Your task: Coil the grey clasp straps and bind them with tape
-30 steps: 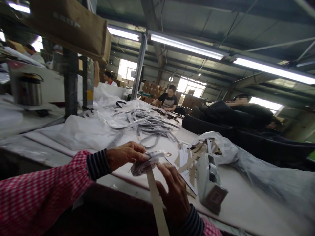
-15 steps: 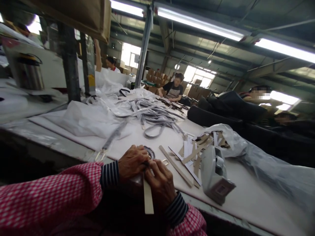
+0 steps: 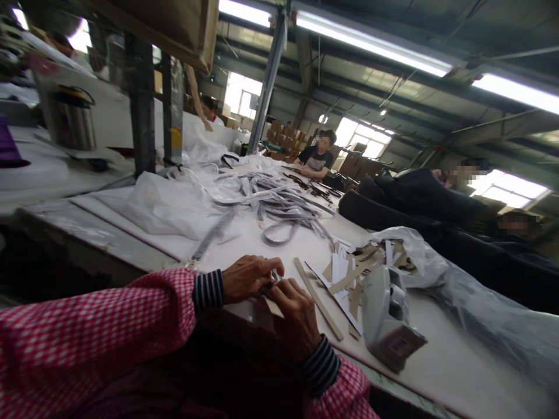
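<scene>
My left hand (image 3: 248, 278) is closed at the table's front edge, its fingers pinching a small greyish, shiny bundle (image 3: 274, 276) that I cannot make out. Right beside it, my right hand (image 3: 297, 311) is curled round a pale card strip (image 3: 273, 306), most of it hidden by the fingers. Both hands meet at the fingertips. Left of them lies a grey strap (image 3: 213, 235) in clear film, with a metal fitting at its near end. To the right, card strips (image 3: 318, 298) lie loosely on the table, beside a pale tape dispenser (image 3: 388, 317).
A heap of grey plastic-wrapped straps (image 3: 279, 201) covers the table's middle, with white film (image 3: 152, 203) to its left. A clear bag (image 3: 419, 244) of strips and dark rolled material (image 3: 414, 212) lie at right. A metal post (image 3: 142, 105) stands at left. Co-workers sit farther back.
The pale strip that hung down below my right hand is now mostly out of sight in the fingers. My left fingers have lifted and spread a little. The view has shifted slightly left.
</scene>
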Tool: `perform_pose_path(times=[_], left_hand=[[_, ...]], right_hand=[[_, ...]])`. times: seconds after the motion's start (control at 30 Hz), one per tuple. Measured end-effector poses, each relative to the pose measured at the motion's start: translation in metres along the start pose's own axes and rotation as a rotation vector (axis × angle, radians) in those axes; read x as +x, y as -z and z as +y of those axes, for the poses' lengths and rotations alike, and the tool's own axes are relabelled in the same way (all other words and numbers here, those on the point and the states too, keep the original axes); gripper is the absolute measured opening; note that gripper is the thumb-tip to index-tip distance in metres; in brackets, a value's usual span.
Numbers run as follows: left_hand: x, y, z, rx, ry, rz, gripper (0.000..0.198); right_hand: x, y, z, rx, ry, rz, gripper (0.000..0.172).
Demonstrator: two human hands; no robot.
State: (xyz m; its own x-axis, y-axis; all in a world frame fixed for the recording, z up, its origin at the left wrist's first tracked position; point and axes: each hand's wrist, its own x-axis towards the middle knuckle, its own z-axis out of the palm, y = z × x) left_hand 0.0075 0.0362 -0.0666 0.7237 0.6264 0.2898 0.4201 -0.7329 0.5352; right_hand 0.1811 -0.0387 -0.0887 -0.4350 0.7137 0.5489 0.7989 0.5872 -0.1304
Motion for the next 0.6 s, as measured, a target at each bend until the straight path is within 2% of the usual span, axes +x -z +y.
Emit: perform_pose_path(times=[0.07, 0.2, 0.33, 0.5, 0.6], left_hand=[[0.002, -0.002, 0.003, 0.013, 0.006, 0.047, 0.031], [-0.002, -0.008, 0.004, -0.093, 0.040, 0.177, 0.014], [-0.010, -0.019, 0.001, -0.257, 0.078, 0.277, 0.018], [-0.013, -0.032, -0.005, -0.335, 0.066, 0.376, 0.021], [-0.019, -0.035, -0.007, -0.339, 0.052, 0.383, 0.027]], right_hand=[[0.005, 0.001, 0.002, 0.091, -0.091, 0.014, 0.014], [0.015, 0.003, 0.006, 0.333, -0.291, -0.003, 0.004], [0.024, 0.008, 0.010, 0.417, -0.461, -0.040, 0.021], [0.035, 0.006, 0.026, 0.509, -0.420, -0.174, 0.006], [0.038, -0.002, 0.037, 0.603, -0.430, -0.261, 0.005]])
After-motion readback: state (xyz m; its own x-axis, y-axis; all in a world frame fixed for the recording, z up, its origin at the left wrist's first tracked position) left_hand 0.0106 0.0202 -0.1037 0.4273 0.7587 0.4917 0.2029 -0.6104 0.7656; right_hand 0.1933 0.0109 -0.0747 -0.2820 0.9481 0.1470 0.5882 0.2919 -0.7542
